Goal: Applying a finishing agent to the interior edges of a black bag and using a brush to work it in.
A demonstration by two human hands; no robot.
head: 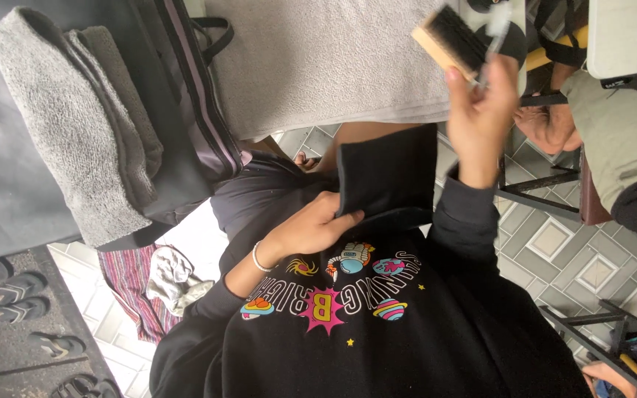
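My left hand (311, 228), with a thin bracelet at the wrist, grips the lower edge of a flat black fabric piece (388, 173) held upright in front of my black printed sweatshirt (377, 332). My right hand (481, 99) is raised above and to the right of it, closed on a wooden brush (447, 37) with black bristles. The brush is up over the grey towel (318, 59) spread on the table and is not touching the black piece. A small white object next to the brush is too blurred to identify.
A folded grey towel (75, 125) and a black bag with purple stripes (186, 96) lie at the left. Another person in an olive shirt (621, 133) sits at the right, one hand (547, 125) near mine. Sandals (16, 295), a striped cloth (130, 287) and metal chair frames (547, 184) stand on the tiled floor.
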